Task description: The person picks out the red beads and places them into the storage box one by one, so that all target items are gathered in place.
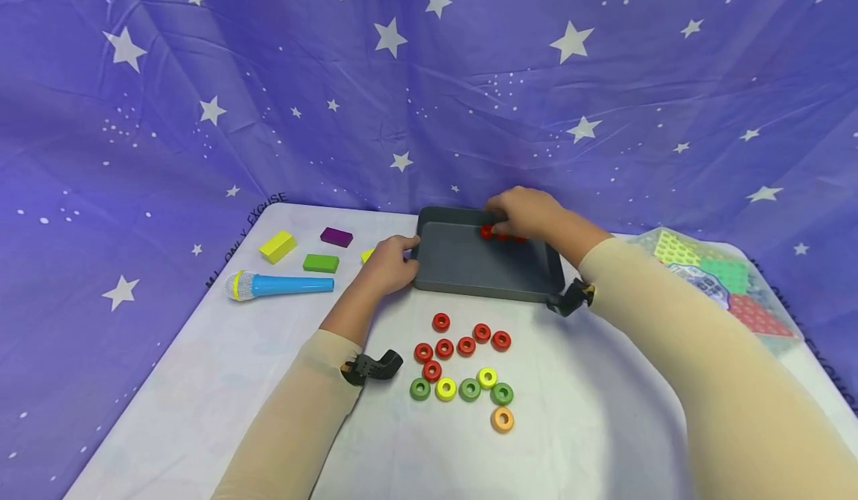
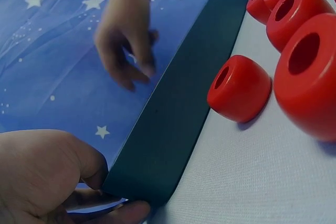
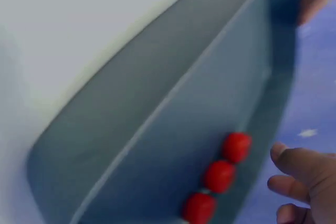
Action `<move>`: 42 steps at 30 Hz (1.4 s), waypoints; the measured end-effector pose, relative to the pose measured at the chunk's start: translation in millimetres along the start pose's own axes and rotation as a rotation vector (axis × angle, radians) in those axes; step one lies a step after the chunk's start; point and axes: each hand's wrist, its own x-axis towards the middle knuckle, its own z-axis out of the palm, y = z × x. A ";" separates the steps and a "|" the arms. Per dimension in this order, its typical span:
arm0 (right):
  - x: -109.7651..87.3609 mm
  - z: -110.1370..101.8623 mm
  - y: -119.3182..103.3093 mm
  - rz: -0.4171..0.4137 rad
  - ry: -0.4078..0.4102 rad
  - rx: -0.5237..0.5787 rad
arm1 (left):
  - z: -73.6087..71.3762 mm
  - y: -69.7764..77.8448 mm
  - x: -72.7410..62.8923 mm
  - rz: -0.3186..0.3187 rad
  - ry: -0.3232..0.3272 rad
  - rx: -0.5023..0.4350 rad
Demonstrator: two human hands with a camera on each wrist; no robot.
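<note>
A dark grey tray lies at the back of the white table. My left hand grips its left edge, and the left wrist view shows the thumb and fingers around a corner of the tray wall. Over the tray's back right is my right hand, beside three red beads in a row along the far wall. In the right wrist view the right hand's loosely bent fingers hold nothing. In front of the tray lie several red beads, green beads, two yellow beads and an orange bead.
Left of the tray lie a blue toy microphone, a green block, a purple block and a yellow block. Another yellow piece is partly behind my left hand. A clear plastic box sits far right. A starry cloth hangs behind.
</note>
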 end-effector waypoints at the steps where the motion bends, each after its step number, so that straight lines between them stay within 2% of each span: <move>1: -7.4 -4.4 -1.5 0.004 0.017 0.018 | 0.3 0.3 0.1 0.001 0.000 0.001; 5: -49.7 -9.7 -10.3 -0.028 0.094 0.103 | 1.5 1.3 0.7 0.001 -0.003 0.001; 8: -89.8 1.1 -22.3 -0.068 0.128 0.172 | 2.0 2.0 1.2 0.004 -0.007 0.000; 12: -134.3 34.0 -44.6 -0.121 0.122 0.219 | 0.7 2.1 -0.1 -0.014 -0.006 0.001; 16: -158.7 70.2 -61.8 -0.109 0.131 0.217 | -1.0 3.5 -0.4 -0.020 -0.013 0.007; 20: -161.0 88.0 -71.5 -0.086 0.166 0.205 | -1.4 2.4 1.1 -0.016 -0.015 0.003; 25: -155.3 88.3 -75.9 -0.128 0.132 0.183 | -0.9 0.9 2.2 -0.029 -0.020 -0.001; 31: -154.2 65.4 -59.2 -0.124 0.130 0.221 | -1.0 1.1 1.5 -0.023 -0.017 0.010; 36: -148.9 38.6 -39.9 -0.104 0.127 0.205 | -1.6 2.1 0.6 -0.009 -0.019 0.001; 42: -125.8 6.4 -21.2 -0.054 0.105 0.199 | -2.7 1.9 0.9 -0.004 -0.017 0.001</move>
